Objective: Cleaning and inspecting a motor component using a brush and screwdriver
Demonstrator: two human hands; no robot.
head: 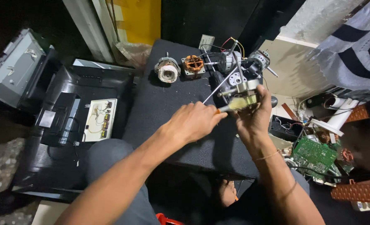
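Where hands (pixel 218 118) meet, crowded table (pixel 160 108) edge.

Dark flat-panel screen (pixel 68 137) lying back-up on floor, left of table (pixel 172 121), rear cover off w/ pale circuit board (pixel 100 119) showing.

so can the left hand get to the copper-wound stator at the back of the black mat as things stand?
Probably not right away. The left hand is closed on a brush at the motor part held by the right hand. The path over the mat to the stator looks free once it lets go.
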